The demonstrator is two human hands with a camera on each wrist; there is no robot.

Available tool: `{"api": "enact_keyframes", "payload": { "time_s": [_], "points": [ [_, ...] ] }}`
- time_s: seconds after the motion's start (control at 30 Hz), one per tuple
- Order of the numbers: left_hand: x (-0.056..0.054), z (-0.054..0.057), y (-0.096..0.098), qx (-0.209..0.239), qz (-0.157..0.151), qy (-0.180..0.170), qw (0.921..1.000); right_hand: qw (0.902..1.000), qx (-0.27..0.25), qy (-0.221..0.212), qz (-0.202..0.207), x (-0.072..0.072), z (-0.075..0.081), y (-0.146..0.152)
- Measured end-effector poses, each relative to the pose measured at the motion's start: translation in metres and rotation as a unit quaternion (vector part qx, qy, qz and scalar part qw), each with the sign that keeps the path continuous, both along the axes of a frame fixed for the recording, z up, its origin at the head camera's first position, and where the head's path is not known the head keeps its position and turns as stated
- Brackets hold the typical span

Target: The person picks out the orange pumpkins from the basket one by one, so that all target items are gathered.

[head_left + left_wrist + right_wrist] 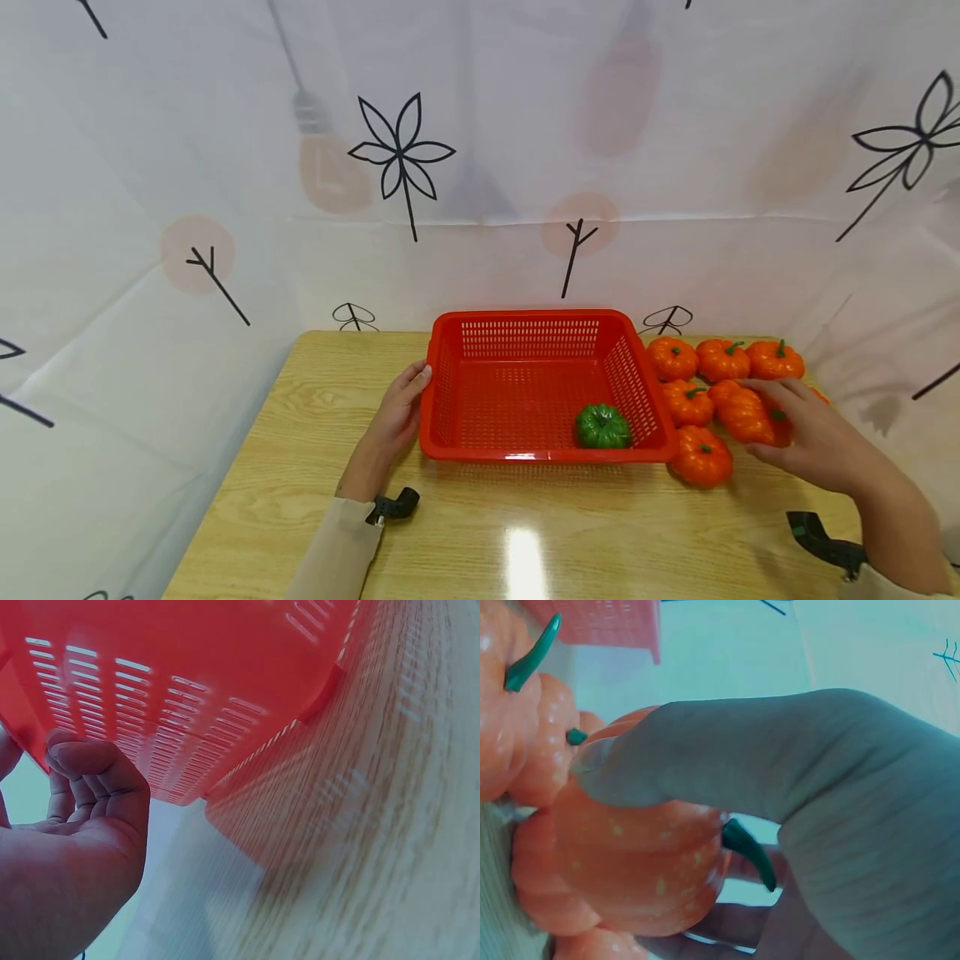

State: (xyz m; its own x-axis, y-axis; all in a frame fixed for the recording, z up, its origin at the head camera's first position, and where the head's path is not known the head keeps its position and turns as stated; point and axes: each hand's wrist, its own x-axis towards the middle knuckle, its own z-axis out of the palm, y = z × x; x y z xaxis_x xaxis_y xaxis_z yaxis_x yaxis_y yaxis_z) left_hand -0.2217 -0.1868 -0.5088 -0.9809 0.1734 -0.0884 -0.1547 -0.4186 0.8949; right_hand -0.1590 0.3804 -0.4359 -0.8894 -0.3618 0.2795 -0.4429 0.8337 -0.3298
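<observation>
A red plastic basket with slotted walls is at the middle of the table, a ribbed green vegetable lying in its front right corner. My left hand grips the basket's left rim, thumb on top; in the left wrist view its curled fingers are against the slotted wall. To the right, my right hand holds an orange pumpkin with thumb and fingers around its sides. The pumpkin's green stem points toward the palm. Part of the pumpkin is hidden by the hand.
Several other orange pumpkins are grouped at the basket's right side, close against it. Under everything is a wooden table, and a patterned white cloth hangs behind and beside it.
</observation>
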Motion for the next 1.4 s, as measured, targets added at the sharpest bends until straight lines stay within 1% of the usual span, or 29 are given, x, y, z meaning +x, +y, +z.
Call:
{"api": "enact_keyframes", "payload": {
  "time_s": [0.07, 0.13, 0.3, 0.37, 0.43, 0.6, 0.73, 1.03, 1.4],
  "points": [
    [0.000, 0.000, 0.000, 0.001, 0.001, -0.001, 1.0000, 0.9998, 0.002, -0.020, -0.004, 0.000, -0.001, 0.002],
    [0.001, 0.000, 0.000, 0.001, 0.003, 0.000, 1.0000, 0.9988, 0.005, -0.049, -0.010, 0.001, -0.001, 0.003],
    [0.001, 0.000, 0.000, 0.002, 0.002, 0.007, 1.0000, 0.9912, 0.020, -0.128, -0.028, 0.002, 0.001, 0.008],
    [0.000, -0.001, 0.000, 0.003, 0.000, 0.011, 0.9999, 0.9884, 0.027, -0.146, -0.034, 0.002, 0.000, 0.010],
    [0.000, -0.001, 0.000, 0.005, -0.002, 0.015, 0.9999, 0.9870, 0.027, -0.155, -0.034, 0.002, -0.003, 0.011],
    [-0.001, -0.003, 0.001, 0.014, -0.004, 0.013, 0.9998, 0.9878, 0.022, -0.152, -0.026, 0.006, -0.013, 0.012],
    [-0.001, -0.003, 0.001, 0.009, 0.002, 0.010, 0.9999, 0.9880, 0.018, -0.152, -0.020, 0.007, -0.019, 0.011],
    [-0.001, -0.002, 0.000, 0.016, -0.001, 0.007, 0.9998, 0.9897, 0.037, -0.135, -0.028, 0.007, -0.022, 0.014],
    [0.000, -0.001, 0.000, 0.013, -0.003, 0.005, 0.9999, 0.9852, 0.050, -0.161, -0.031, 0.003, -0.032, 0.022]
  ]
}}
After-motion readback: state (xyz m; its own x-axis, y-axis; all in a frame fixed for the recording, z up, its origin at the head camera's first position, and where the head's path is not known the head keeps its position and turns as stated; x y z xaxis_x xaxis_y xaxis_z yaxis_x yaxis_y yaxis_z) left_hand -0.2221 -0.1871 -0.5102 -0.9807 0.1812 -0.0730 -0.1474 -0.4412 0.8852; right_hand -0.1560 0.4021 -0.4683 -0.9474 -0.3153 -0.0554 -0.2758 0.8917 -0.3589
